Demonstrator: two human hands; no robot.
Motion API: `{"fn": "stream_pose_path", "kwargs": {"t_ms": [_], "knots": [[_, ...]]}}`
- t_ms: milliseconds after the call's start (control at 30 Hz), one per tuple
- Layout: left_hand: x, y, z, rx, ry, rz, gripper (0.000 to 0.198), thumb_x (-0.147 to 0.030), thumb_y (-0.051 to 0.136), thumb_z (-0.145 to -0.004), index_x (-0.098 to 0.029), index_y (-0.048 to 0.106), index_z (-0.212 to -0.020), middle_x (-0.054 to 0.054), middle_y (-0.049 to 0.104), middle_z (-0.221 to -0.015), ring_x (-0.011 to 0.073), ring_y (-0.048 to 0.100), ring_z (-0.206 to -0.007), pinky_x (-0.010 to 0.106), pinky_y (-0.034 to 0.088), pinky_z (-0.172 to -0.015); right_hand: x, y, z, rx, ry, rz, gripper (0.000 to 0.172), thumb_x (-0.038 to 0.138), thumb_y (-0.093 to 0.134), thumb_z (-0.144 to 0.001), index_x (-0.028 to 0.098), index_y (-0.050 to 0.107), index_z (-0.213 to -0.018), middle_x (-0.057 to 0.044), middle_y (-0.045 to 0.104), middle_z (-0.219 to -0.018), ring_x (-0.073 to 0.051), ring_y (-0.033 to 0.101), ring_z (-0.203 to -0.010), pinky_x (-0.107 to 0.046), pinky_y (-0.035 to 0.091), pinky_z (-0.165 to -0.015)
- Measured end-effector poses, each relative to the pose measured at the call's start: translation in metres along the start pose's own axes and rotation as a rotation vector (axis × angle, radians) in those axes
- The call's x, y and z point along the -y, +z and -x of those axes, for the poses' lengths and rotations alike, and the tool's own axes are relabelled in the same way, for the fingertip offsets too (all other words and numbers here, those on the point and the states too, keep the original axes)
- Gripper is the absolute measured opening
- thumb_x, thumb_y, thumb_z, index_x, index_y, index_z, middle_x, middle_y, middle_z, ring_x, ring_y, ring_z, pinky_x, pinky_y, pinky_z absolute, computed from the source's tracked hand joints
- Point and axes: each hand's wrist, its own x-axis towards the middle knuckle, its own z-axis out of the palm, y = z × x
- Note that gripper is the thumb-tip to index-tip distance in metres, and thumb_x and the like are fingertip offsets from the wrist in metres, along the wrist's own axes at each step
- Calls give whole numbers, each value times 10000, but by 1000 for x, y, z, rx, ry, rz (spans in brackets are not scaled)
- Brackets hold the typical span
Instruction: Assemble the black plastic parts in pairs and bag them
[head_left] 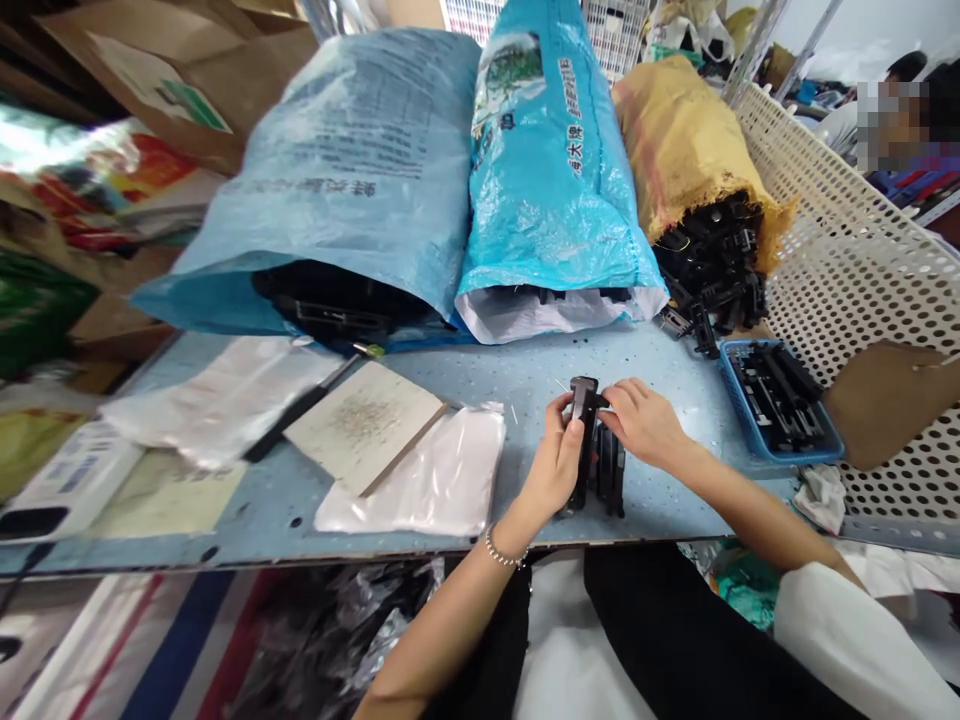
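Observation:
My left hand (pixel 559 455) is wrapped round a long black plastic part (pixel 583 400), held upright near the table's front edge. At its upper right side, my right hand (pixel 643 422) pinches a small black piece (pixel 601 401) between thumb and fingers; whether that piece is joined to the long part I cannot tell. Just behind and below my hands, more long black plastic parts (pixel 611 475) rest on the blue table (pixel 525 375). The lower end of the held part is partly covered by my left hand.
A blue basket (pixel 780 455) of black parts stands at right, beside a perforated white panel (pixel 862 240). Behind lie a pale blue sack (pixel 360 150), a bright blue sack (pixel 555 200) and a yellow sack (pixel 682 130) spilling black parts. Left are a square board (pixel 364 425) and clear plastic bags (pixel 435 480).

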Motion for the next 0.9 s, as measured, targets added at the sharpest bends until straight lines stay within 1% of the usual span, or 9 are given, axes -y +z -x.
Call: {"fn": "stream_pose_path", "kwargs": {"t_ms": [100, 267, 333, 500, 633, 700, 767, 833, 900], "knots": [[-5, -2, 11, -24, 10, -58, 613, -587, 597, -930, -236, 442, -1408, 103, 648, -1165, 173, 641, -680, 294, 512, -569, 7, 5, -11, 62, -60, -48, 406, 495, 359, -1050, 201, 572, -869, -104, 637, -841, -229, 586, -812, -348, 462, -708], [-6, -15, 7, -146, -9, -105, 604, -543, 699, -871, -237, 471, -1340, 68, 660, -1070, 138, 609, -570, 291, 505, -554, 19, 25, -11, 259, 219, -578, 521, 611, 203, -1051, 236, 470, -807, 31, 469, -623, -143, 473, -544, -273, 397, -536], [-7, -22, 1, -187, -38, -47, 564, -586, 665, -877, -248, 468, -1282, 39, 648, -993, 128, 595, -525, 275, 486, -492, 25, 30, -2, 311, 175, -519, 512, 625, 259, -1041, 231, 500, -821, 13, 519, -663, -154, 516, -594, -290, 425, -574], [-9, -28, -10, -218, -102, 48, 513, -625, 646, -870, -243, 490, -1174, -19, 605, -811, 113, 568, -455, 249, 463, -434, 45, 47, 31, 336, -173, -160, 301, 487, 524, -996, 223, 631, -900, -115, 680, -927, -288, 636, -875, -423, 491, -746], [6, -36, -15, -205, -140, 16, 510, -566, 629, -887, -239, 467, -1243, 1, 653, -866, 148, 626, -509, 284, 519, -480, 49, 61, 38, 414, -106, -150, 294, 415, 442, -1035, 303, 678, -899, -56, 708, -865, -243, 668, -775, -384, 501, -653], [21, -46, -17, -260, -144, -100, 460, -501, 602, -906, -220, 484, -1249, 32, 682, -943, 196, 701, -680, 331, 584, -612, 42, 64, 25, 473, -70, -124, 293, 414, 468, -1032, 320, 689, -865, -22, 711, -840, -207, 675, -758, -342, 501, -639], [42, -57, -18, -312, -117, -271, 370, -438, 560, -926, -190, 547, -1200, 78, 700, -1046, 249, 718, -939, 405, 595, -843, 25, 62, -4, 459, -13, -67, 253, 401, 535, -1015, 287, 696, -856, -14, 710, -860, -183, 678, -800, -306, 513, -697], [65, -63, -14, -310, -85, -412, 332, -389, 510, -947, -169, 597, -1180, 125, 693, -1176, 283, 658, -1157, 474, 505, -1053, -3, 54, -47, 327, 102, 12, 210, 341, 542, -1020, 221, 698, -949, -52, 706, -965, -194, 672, -907, -313, 519, -804], [87, -59, -8, -278, -40, -488, 372, -343, 480, -957, -162, 596, -1260, 153, 644, -1317, 298, 577, -1302, 514, 399, -1169, -36, 40, -94, 111, 267, 92, 265, 224, 421, -1054, 134, 658, -1130, -156, 659, -1155, -255, 637, -1070, -384, 504, -896]]}}
